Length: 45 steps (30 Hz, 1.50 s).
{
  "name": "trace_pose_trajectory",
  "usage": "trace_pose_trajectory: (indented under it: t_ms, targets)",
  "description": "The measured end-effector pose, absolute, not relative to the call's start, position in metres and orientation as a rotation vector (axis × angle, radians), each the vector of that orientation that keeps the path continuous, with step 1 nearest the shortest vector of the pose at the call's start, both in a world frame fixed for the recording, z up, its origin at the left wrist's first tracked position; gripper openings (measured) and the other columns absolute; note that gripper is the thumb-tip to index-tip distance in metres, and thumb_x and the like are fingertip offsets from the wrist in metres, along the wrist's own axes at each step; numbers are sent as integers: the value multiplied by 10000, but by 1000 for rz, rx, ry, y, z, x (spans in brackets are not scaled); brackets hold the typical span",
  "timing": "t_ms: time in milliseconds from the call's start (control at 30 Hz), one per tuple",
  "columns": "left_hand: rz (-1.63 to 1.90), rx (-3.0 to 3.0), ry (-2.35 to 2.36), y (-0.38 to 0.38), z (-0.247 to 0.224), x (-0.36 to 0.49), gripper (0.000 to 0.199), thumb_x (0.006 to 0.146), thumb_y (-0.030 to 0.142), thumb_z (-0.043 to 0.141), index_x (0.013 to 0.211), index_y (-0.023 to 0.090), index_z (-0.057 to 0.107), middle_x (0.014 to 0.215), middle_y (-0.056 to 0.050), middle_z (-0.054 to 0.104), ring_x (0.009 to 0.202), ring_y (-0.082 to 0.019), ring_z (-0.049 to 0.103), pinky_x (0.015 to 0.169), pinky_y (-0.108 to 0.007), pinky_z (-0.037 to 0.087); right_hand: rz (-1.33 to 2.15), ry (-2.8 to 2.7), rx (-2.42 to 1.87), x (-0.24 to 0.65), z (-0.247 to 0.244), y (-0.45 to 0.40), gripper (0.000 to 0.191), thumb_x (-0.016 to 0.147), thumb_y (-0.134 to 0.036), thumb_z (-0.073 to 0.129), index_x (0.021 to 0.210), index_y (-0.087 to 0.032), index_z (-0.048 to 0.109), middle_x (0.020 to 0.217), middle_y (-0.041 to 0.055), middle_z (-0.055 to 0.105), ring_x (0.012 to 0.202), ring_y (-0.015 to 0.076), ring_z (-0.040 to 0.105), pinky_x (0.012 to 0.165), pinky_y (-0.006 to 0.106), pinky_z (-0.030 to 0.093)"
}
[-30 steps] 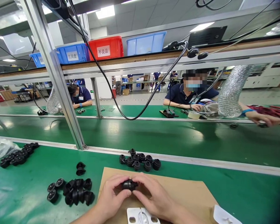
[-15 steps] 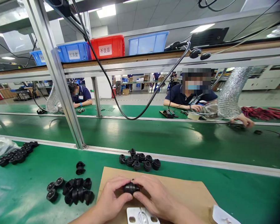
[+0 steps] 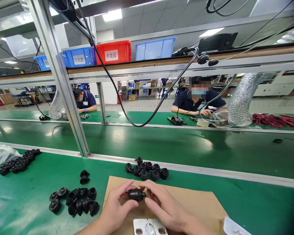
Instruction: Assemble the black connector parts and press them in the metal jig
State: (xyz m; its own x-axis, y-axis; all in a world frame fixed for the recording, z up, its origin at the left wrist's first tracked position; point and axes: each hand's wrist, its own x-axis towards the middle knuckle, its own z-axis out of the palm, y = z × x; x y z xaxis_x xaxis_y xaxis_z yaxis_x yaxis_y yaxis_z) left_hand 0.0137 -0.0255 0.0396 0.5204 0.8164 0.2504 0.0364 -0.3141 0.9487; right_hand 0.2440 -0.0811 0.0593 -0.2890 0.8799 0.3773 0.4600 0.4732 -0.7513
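Observation:
A small black stepped plastic cylinder (image 3: 136,195), narrower at its right end, is held sideways above a brown cardboard sheet (image 3: 198,202). My left hand (image 3: 116,205) is closed round its wide left end, thumb in front and fingers behind. My right hand (image 3: 161,204) is curved about the narrow end with thumb and fingers apart; whether a fingertip still touches it is hard to see. Just below the hands lies a white plate with slots (image 3: 138,231), cut off by the lower edge.
Finished-looking black cylinders (image 3: 155,175) stand in a group behind the cardboard. To the left are black caps (image 3: 82,200), round black pieces (image 3: 55,206) and another cluster (image 3: 19,164) beside a plastic bag (image 3: 1,153). A metal post (image 3: 71,114) rises at left. Co-workers sit across.
My right fingers have loosened and drawn slightly away from the narrow end of the black cylinder. Across the bench, a co-worker's outstretched hand has pulled back out of sight.

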Motion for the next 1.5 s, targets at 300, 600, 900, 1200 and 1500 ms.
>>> trace_pose_trajectory:
  t_ms: [300,600,900,1200,1500]
  targets:
    - [1101,2100,706,-25,39,6,717,863,57,748,1488,376,599,1430,-37,727,1313,-273,687,1155,-440,562,947,-1586,-1233,230,49,-80,357,1011,-463,622,1257,-210,680,1091,87,747,903,231,651,815,351,552]
    - [904,2622,749,-12,82,-11,657,947,82,645,1563,238,479,1440,-115,695,1330,-284,623,1150,-473,511,574,-1819,-1453,225,57,-60,377,1018,-507,591,1193,-195,710,913,71,747,744,228,644,689,356,522]
    - [-3,2340,1911,41,145,-139,505,797,3,666,1283,129,726,1303,-279,717,1240,-488,679,1003,-655,521,-69,-2495,-1717,159,97,27,196,982,-226,614,1040,-106,758,1079,198,743,1074,368,658,884,451,512]
    - [-271,2037,1944,56,142,-190,661,629,-33,825,1232,229,751,1177,-96,817,999,-350,799,931,-486,600,58,-2436,-1708,88,108,56,337,976,-440,675,1142,-150,718,1129,200,743,1083,362,695,842,408,523]
    - [-114,2137,2086,83,129,-187,177,883,99,769,1052,141,740,1066,-104,802,986,-261,761,846,-357,582,305,-2452,-1556,0,100,76,365,1028,-464,658,1232,-162,669,1173,80,716,1002,227,710,908,449,601]
